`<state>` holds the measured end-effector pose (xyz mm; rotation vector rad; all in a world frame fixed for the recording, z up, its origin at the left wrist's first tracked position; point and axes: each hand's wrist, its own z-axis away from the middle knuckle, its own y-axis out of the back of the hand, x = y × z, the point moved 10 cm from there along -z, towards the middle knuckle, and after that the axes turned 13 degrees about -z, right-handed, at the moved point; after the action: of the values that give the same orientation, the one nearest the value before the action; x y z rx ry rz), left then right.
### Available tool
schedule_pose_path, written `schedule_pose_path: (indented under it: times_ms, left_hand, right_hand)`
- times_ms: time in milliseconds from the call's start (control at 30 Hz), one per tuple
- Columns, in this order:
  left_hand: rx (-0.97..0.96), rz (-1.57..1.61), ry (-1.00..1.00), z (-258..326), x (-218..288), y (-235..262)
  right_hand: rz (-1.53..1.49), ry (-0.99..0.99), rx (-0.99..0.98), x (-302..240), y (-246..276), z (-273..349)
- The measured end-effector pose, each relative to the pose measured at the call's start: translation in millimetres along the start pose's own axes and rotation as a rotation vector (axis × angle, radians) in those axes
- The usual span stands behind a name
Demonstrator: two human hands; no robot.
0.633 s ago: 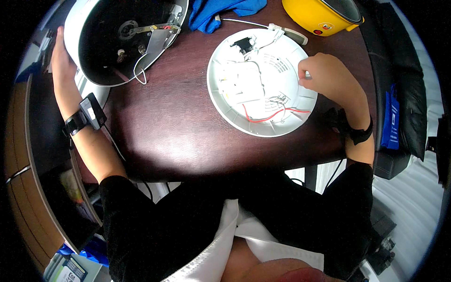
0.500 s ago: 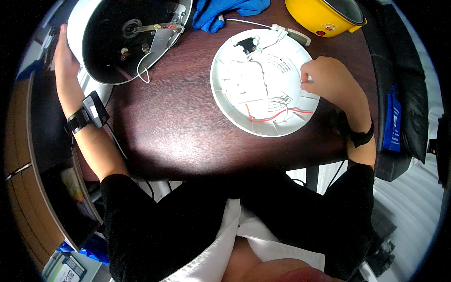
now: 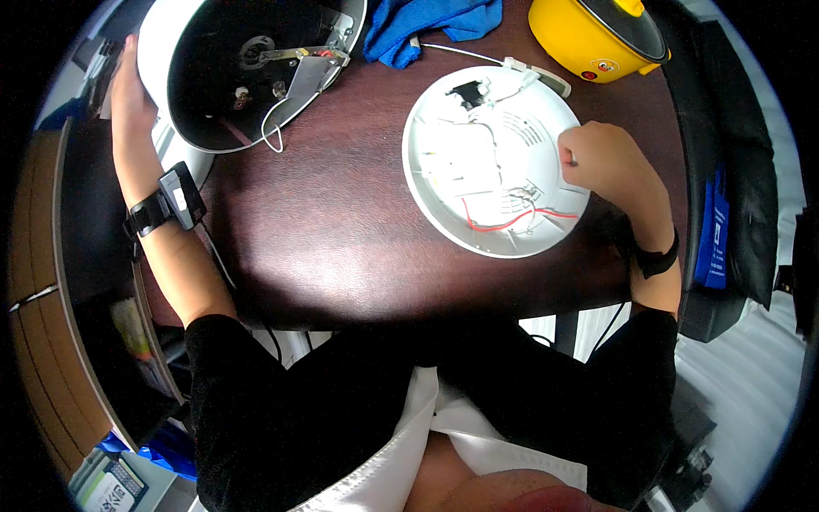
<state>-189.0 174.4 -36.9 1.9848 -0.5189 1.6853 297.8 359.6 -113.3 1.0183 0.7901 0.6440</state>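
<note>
We barely move: both grips stay put on the opened cooker parts.
Our right hand [image 3: 610,162] stays fisted around a small tool at the white base plate [image 3: 495,162] rim; our left hand [image 3: 128,94] still clasps the cooker shell [image 3: 247,68].

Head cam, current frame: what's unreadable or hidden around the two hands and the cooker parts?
- Right hand: closed fist over the white round base plate; whatever its fingers pinch is too small to identify.
- Left hand: rests on the outer wall of the tipped cooker body; its fingers are hidden behind that wall.
- Yellow cooker: top cut off by the picture's upper edge.
- Blue cloth: also cut off at the top.
- Plate's wiring joints: too small.
</note>
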Motion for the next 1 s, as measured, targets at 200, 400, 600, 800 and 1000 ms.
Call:
schedule_pose_path:
  times_ms: [200, 400, 600, 800, 1000]
  left_hand:
    - [0.03, 0.01, -0.037, -2, -14, 10]
    - [0.025, -0.013, -0.035, -4, -12, 10]
    - [0.028, -0.005, -0.03, -3, -12, 10]
    - [0.056, -0.027, -0.031, 2, -9, 9]
    - [0.033, -0.004, -0.01, -2, -13, 10]
  right_hand:
    - [-0.057, 0.037, -0.022, 15, -2, -4]
    - [-0.167, 0.174, 0.195, -12, 26, -7]
    - [-0.186, 0.122, 0.064, -20, 12, -12]
    - [-0.258, 0.193, 0.131, -18, 13, -11]
    - [-0.048, 0.022, 0.226, 3, 30, -11]
